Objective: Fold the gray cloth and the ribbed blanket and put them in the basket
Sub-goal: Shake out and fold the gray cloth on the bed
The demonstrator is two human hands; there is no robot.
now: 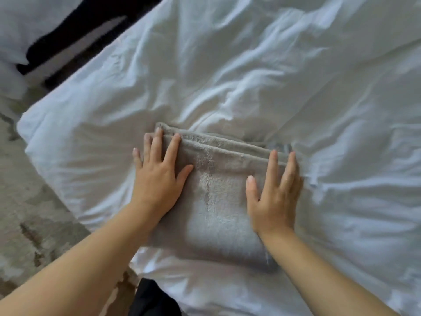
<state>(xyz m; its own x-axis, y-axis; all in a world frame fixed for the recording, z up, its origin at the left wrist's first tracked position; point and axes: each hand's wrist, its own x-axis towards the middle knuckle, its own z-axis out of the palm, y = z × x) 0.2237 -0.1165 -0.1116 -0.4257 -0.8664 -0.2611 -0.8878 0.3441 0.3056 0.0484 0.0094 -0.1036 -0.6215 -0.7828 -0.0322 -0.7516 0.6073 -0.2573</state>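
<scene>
The gray cloth [216, 201] lies folded into a thick rectangle on the white bed cover [296, 87], with stacked layers showing along its far edge. My left hand [159, 176] presses flat on its left side, fingers straight and reaching the far left corner. My right hand [275, 192] lies flat on its right side, fingers straight toward the far right corner. No ribbed blanket and no basket are in view.
The bed's left edge runs diagonally from the lower middle to the upper left. A patterned beige carpet [27, 213] lies to the left of it. A dark piece of furniture [68, 42] stands at the upper left, and dark clothing [155, 299] shows at the bottom.
</scene>
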